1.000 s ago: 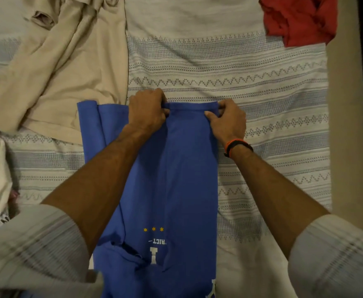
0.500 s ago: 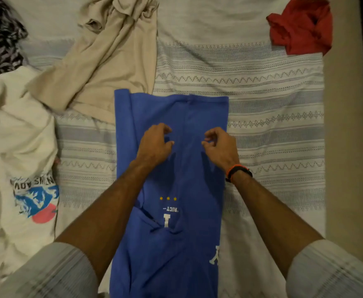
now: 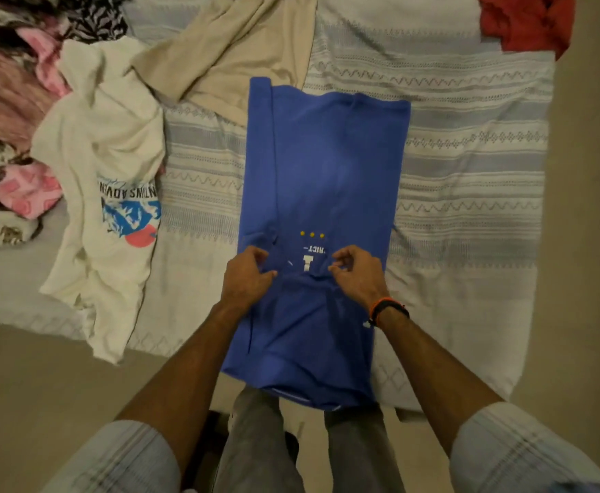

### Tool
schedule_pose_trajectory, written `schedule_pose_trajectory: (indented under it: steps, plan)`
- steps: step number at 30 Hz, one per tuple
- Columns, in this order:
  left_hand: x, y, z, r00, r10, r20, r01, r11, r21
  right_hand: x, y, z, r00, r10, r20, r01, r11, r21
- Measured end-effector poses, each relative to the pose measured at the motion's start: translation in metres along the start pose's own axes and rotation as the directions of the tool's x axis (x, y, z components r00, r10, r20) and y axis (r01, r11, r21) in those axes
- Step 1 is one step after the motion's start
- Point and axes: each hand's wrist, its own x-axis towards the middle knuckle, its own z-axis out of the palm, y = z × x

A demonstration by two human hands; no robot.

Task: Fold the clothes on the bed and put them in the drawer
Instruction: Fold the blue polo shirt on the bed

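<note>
Blue shirt [image 3: 327, 165] lies lengthwise down the middle of the bed [image 3: 469, 144], folded into a long narrow panel, its far hem up by the beige garment [image 3: 227, 55] and its near end hanging just over the bed's edge above my knees. From my remote seat I see both hands on its lower half. My left hand [image 3: 247, 275] sits on the shirt's left side, fingers [image 3: 261, 256] curled and pinching a ridge of blue cloth beside the white print. My right hand [image 3: 357, 274] sits across from it on the right side, fingers [image 3: 341, 259] bent inward with the thumb meeting them on a small gather of the same cloth; I read that as a pinch too, though the fold it has is slight. The two hands are near each other, with the printed numeral and three yellow dots between and just beyond them. A dark and orange band [image 3: 385, 309] circles the right wrist.

To the left of the blue shirt, apart from it, a cream shirt [image 3: 106, 144] with a blue and red graphic drapes over the bed's edge. Beyond that lies a heap of pink and patterned clothes [image 3: 17, 112]. A red garment [image 3: 526, 21] sits crumpled at the far right corner.
</note>
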Motion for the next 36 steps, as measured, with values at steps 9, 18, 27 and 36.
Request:
schedule_pose_trajectory:
  steps: [9, 18, 27, 36]
  plan:
    - [-0.032, -0.086, 0.002, 0.999, -0.042, -0.001, 0.041, 0.995, -0.093, -0.076, 0.005, 0.096, 0.999, 0.026, 0.03, -0.024, 0.998, -0.052]
    - [-0.025, -0.101, 0.002, 0.981, 0.137, 0.139, -0.129, 0.989, -0.069, -0.042, -0.041, 0.121, 0.992, -0.072, -0.102, 0.059, 0.99, -0.13]
    - [-0.02, -0.111, 0.013, 0.992, 0.12, 0.026, -0.116, 0.986, -0.119, 0.0, -0.058, 0.119, 0.995, 0.081, 0.053, -0.047, 0.883, -0.466]
    - [-0.034, -0.122, -0.002, 0.988, -0.034, 0.15, 0.043, 0.997, -0.056, -0.035, -0.095, 0.139, 0.957, -0.289, 0.003, 0.285, 0.941, -0.181]
